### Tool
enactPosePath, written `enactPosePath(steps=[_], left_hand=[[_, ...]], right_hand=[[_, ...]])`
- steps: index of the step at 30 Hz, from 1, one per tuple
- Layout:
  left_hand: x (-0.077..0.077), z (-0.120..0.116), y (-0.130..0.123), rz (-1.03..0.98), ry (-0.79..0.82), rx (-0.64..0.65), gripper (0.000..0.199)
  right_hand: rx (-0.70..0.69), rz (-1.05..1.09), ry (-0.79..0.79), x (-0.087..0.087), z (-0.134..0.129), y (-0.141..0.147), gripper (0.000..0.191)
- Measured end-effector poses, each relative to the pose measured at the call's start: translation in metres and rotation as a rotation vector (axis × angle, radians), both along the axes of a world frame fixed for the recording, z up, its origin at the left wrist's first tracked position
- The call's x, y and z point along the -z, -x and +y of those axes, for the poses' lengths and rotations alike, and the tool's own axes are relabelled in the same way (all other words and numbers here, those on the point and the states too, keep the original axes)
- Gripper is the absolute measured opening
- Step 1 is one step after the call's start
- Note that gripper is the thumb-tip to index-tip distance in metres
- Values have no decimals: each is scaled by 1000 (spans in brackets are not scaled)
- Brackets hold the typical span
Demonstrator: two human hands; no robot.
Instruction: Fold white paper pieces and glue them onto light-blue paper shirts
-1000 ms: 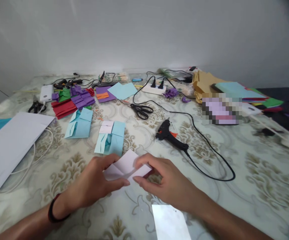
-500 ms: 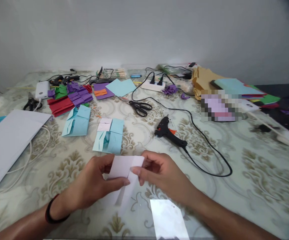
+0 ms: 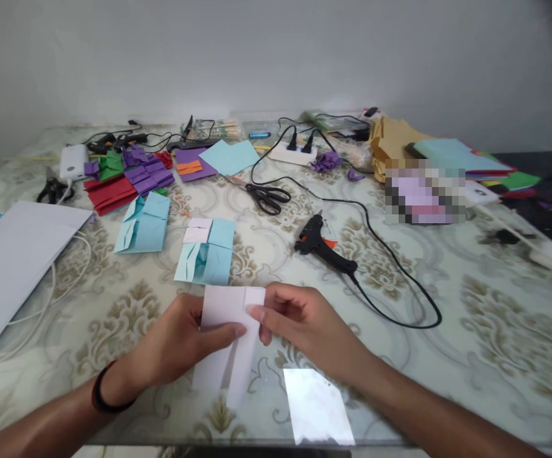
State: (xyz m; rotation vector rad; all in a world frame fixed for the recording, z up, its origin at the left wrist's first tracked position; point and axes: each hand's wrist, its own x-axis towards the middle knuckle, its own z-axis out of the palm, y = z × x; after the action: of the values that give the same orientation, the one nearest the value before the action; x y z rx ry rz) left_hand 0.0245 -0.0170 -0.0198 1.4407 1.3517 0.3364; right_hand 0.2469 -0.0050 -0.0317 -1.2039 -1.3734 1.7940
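Note:
Between my hands is a piece of white paper (image 3: 224,306) with a flap folded along its right side. My left hand (image 3: 173,346) pinches it from the left, thumb lying across the front and fingers behind. At the upper right edge my right hand (image 3: 304,324) grips the folded flap between thumb and fingers. Just beyond the paper lies a light blue folded paper piece (image 3: 219,266) with a small pale pink folded square (image 3: 197,230) at its upper left corner. Another light blue folded piece (image 3: 151,222) is to its left.
A black glue gun (image 3: 324,247) with its cord lies right of centre, near black-handled scissors (image 3: 269,197). White sheets (image 3: 23,261) cover the left side. Behind are red folded papers (image 3: 110,193), purple ones (image 3: 149,175) and a power strip (image 3: 292,154). A bright white patch (image 3: 318,407) shows in front.
The paper and both hands have shifted slightly left and up in view, and the paper faces me more squarely. Both hands keep their hold. The whole view has tilted a little.

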Motion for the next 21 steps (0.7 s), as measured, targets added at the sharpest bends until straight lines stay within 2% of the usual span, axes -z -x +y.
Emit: enactPosePath(steps=[5,12,21], left_hand=[[5,1,1,46,-11,-37,40],[11,0,1,-2,83,-44,40],[10,0,1,-57,49,-62,33]], right_hand=[[-4,-41,-23,0,2,-1,43],[-2,-44,-16,2,1,0,42],[-5,-32,-23,3,0,0,44]])
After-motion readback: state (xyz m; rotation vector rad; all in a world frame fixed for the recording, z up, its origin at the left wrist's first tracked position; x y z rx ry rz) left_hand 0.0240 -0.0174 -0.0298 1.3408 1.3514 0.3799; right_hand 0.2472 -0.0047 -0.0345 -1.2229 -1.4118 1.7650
